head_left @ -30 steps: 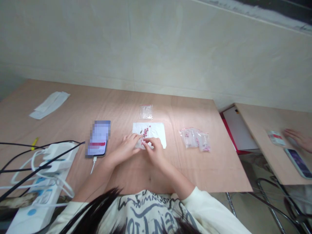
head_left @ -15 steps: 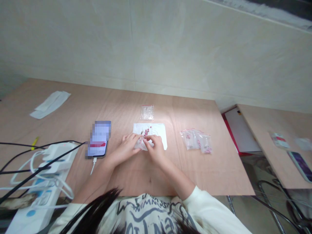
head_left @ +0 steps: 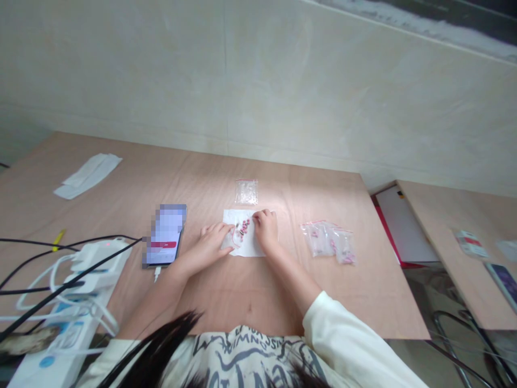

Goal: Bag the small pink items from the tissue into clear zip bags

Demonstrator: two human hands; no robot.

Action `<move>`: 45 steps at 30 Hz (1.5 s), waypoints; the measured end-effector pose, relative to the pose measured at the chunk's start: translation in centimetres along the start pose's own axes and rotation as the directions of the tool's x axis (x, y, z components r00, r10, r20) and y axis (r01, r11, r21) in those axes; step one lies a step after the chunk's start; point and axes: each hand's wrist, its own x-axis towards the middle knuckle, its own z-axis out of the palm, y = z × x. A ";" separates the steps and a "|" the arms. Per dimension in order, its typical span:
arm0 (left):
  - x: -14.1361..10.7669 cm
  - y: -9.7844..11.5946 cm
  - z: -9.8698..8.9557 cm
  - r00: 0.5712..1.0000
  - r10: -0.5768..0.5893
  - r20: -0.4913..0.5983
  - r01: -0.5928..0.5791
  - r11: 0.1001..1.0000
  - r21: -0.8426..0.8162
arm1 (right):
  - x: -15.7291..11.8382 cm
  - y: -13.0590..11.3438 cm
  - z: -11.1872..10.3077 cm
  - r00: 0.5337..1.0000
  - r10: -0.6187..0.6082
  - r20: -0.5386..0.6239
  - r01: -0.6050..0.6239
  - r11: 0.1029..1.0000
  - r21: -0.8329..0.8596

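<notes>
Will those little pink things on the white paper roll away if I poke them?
Probably yes! The little pink pieces look small and roundish, so they may roll or scatter. They are probably light, and they seem to lie loose on the white paper. Even a small bump from the right hand might move them.

We see a small clear bag (head_left: 237, 237), red-edged, lying on a white sheet (head_left: 251, 248) under our left hand's fingertips (head_left: 226, 229). Pink beads (head_left: 244, 228) sit in a loose cluster beside it, mid-sheet, just left of our right hand (head_left: 265, 229). Another clear bag (head_left: 246, 192) lies flat beyond the sheet. Pink-filled bags (head_left: 328, 242) overlap to the right.
</notes>
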 end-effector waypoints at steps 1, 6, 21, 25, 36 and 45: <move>0.0 0.0 0.1 1.000 0.001 -0.003 -0.001 1.000 -0.003 | -0.4 -0.4 -0.3 1.000 0.012 -0.008 -0.011 0.999 0.037; 0.1 -0.1 0.6 1.000 0.014 -0.028 -0.015 1.000 -0.022 | -2.7 -2.7 -1.5 0.995 -0.050 0.082 0.022 0.953 0.303; 0.0 0.4 -0.7 0.999 -0.040 0.014 0.040 0.999 -0.011 | 0.7 0.9 -0.1 0.969 -0.090 0.228 0.066 0.992 0.110; 0.4 0.2 -0.1 1.000 -0.005 -0.008 0.005 1.000 -0.011 | 0.1 0.1 -1.2 0.978 -0.075 0.195 0.038 0.982 0.187; -0.1 0.2 0.2 0.998 -0.019 -0.059 0.020 1.000 0.011 | -1.5 -0.2 -0.3 0.995 -0.039 0.096 0.025 0.989 0.146; 0.1 0.0 0.4 0.999 -0.030 -0.042 0.030 1.000 -0.006 | -1.8 -1.0 -0.8 0.993 -0.061 0.102 0.040 0.979 0.201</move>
